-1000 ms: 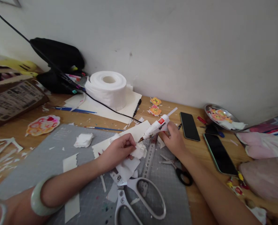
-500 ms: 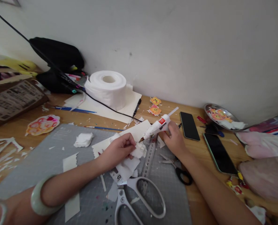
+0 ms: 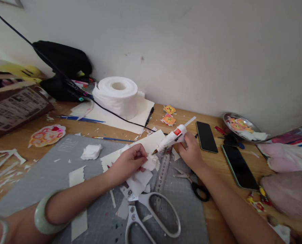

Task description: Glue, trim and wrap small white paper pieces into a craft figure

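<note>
My right hand (image 3: 191,150) is wrapped round the handle of a white glue gun (image 3: 172,138), whose tip points down and left. My left hand (image 3: 130,162) has its fingers pinched together at the edge of a small white paper piece (image 3: 151,163), just left of the tip. Under and behind it lies a cream paper sheet (image 3: 156,140). A clear ruler (image 3: 163,171) runs below the gun. Large silver scissors (image 3: 133,200) lie nearest me, partly under paper scraps.
A grey cutting mat (image 3: 49,176) bears a folded white pad (image 3: 91,151) and small black-handled scissors (image 3: 199,190). Behind stands a white roll (image 3: 117,98). Two phones (image 3: 206,136) and a metal bowl (image 3: 242,126) are right; a cardboard box (image 3: 16,105) is left.
The glue gun and my right hand have shifted very slightly to the right. My left hand keeps its pinch at the paper piece.
</note>
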Available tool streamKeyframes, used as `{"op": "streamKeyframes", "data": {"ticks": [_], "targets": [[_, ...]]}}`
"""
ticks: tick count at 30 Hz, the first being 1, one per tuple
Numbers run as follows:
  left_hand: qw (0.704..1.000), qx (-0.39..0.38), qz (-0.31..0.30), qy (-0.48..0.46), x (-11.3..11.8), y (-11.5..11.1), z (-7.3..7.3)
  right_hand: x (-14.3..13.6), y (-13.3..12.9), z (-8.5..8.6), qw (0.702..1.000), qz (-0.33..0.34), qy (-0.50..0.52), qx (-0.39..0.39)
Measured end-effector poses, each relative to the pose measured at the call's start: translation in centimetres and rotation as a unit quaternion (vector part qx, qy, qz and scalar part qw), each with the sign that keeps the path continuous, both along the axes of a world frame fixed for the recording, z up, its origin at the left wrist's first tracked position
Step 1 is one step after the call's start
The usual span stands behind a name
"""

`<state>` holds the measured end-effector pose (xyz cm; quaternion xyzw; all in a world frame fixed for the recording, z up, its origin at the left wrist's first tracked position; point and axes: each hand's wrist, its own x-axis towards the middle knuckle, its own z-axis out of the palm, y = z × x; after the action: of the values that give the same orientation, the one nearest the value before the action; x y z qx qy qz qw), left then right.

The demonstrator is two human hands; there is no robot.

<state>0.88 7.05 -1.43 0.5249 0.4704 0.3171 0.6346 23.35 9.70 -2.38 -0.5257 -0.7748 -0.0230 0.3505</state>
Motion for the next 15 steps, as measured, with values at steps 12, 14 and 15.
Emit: {"op": "streamKeyframes", "data": {"ticks": [12, 14, 15], "targets": [[1.0, -0.002, 0.012, -0.002, -0.17, 0.07, -0.01, -0.01, 0.01, -0.05, 1.0, 0.006, 0.008, 0.007], [1.0, -0.002, 0.013, 0.001, -0.21, 0.08, -0.04, -0.02, 0.01, -0.05, 1.0, 0.005, 0.008, 0.005], [1.0, -0.003, 0.013, 0.002, -0.21, 0.08, -0.03, -0.01, 0.01, -0.06, 1.0, 0.005, 0.008, 0.005]]}}
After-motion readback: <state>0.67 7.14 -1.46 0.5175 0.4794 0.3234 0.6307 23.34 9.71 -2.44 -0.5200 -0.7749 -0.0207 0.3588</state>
